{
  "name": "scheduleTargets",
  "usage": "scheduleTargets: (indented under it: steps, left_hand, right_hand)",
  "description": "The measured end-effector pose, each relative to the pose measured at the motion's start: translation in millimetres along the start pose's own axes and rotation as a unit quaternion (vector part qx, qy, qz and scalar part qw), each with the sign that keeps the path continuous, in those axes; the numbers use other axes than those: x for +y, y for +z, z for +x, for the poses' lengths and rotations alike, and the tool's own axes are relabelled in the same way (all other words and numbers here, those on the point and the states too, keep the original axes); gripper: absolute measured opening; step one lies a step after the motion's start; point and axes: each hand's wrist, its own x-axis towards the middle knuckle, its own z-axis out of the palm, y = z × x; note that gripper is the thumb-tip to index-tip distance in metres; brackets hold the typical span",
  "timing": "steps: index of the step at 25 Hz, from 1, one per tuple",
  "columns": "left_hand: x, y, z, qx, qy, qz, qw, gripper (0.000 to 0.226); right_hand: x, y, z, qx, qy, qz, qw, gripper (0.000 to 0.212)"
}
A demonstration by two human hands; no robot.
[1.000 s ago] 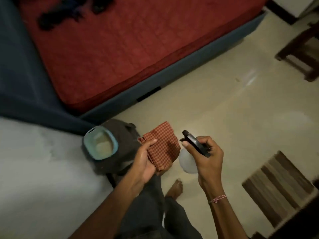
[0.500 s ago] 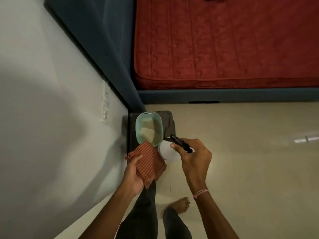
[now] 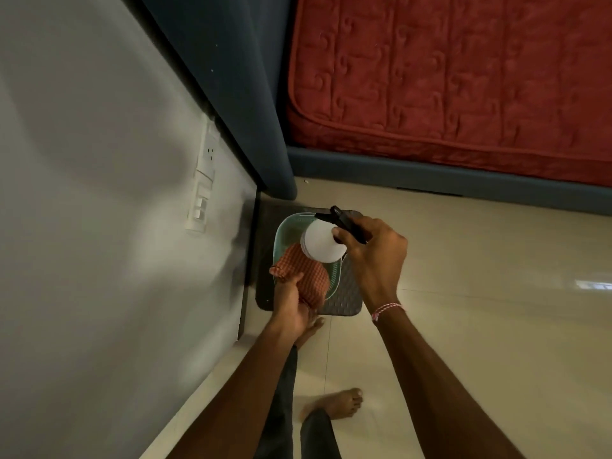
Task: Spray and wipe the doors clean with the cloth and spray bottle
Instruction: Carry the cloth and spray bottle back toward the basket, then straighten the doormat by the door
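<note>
Both hands are full: the left hand [image 3: 290,304] grips the red checked cloth [image 3: 306,276], the right hand [image 3: 376,256] holds the white spray bottle [image 3: 323,244] by its black trigger head. Both hang over a pale green basket [image 3: 286,228] on a dark mat [image 3: 346,293] by the wall [image 3: 99,193]; they hide what the basket holds.

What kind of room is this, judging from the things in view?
Most likely a bedroom in a home: a red quilted mattress lies in a blue bed frame, with a tiled floor beside it and a switch plate on the wall.
</note>
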Motion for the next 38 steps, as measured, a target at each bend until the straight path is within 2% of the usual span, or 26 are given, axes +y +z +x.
scheduleTargets:
  steps: [4, 8, 11, 13, 15, 18, 22, 25, 27, 29, 33, 37, 38]
  left_hand:
    - [-9.2, 7.8, 33.5, 0.025, -0.038, -0.064, 0.997, 0.025]
    - [-15.4, 14.1, 62.5, 0.01, -0.038, -0.186, 0.982, 0.049]
    - [-23.0, 25.5, 68.5, 0.02, -0.027, -0.182, 0.983, 0.051]
    - [-25.1, 28.6, 74.1, 0.024, -0.041, -0.157, 0.986, 0.062]
    - [-21.4, 30.6, 82.5, 0.04, -0.045, -0.109, 0.992, 0.055]
    - [-10.2, 29.6, 65.2, 0.066, -0.029, -0.092, 0.993, 0.052]
    - [3.1, 7.8, 18.4, 0.064, -0.031, 0.033, 0.997, 0.029]
    - [8.3, -12.4, -0.5, 0.05, 0.009, 0.139, 0.989, 0.035]
    - [6.5, -18.5, -16.0, 0.025, 0.087, 0.247, 0.965, 0.037]
    - [3.2, -12.9, -43.3, -0.016, 0.147, 0.347, 0.926, 0.028]
    - [-34.7, 27.4, -111.5, -0.125, 0.185, 0.426, 0.877, 0.028]
    - [-113.8, 83.8, -181.7, -0.231, 0.202, 0.541, 0.783, 0.027]
    - [-148.8, 98.8, -204.1, -0.267, 0.194, 0.577, 0.747, 0.027]
  right_hand:
    - [12.7, 36.4, 14.0, -0.045, -0.007, -0.001, 0.999, 0.033]
    - [19.4, 62.7, 16.7, -0.062, -0.027, -0.033, 0.997, 0.033]
    - [20.5, 72.7, 15.4, -0.081, -0.04, -0.045, 0.995, 0.032]
    - [21.3, 77.0, 15.2, -0.096, -0.04, -0.054, 0.993, 0.031]
    - [20.1, 77.6, 16.5, -0.107, -0.039, -0.056, 0.992, 0.03]
    - [16.3, 73.5, 15.5, -0.134, -0.048, -0.051, 0.988, 0.031]
    - [9.7, 52.6, 10.2, -0.151, -0.026, -0.047, 0.987, 0.04]
    - [4.4, 12.7, -3.0, -0.15, -0.013, -0.04, 0.988, 0.042]
    - [5.7, -24.6, -16.7, -0.143, -0.011, -0.04, 0.989, 0.04]
    - [11.4, -73.5, -35.0, -0.115, 0.007, -0.031, 0.993, 0.038]
    - [47.3, -186.3, -96.2, -0.008, 0.083, -0.015, 0.996, 0.039]
    - [105.6, -296.6, -186.3, 0.115, 0.173, -0.017, 0.978, 0.036]
    - [126.6, -331.2, -219.9, 0.157, 0.203, -0.015, 0.966, 0.035]
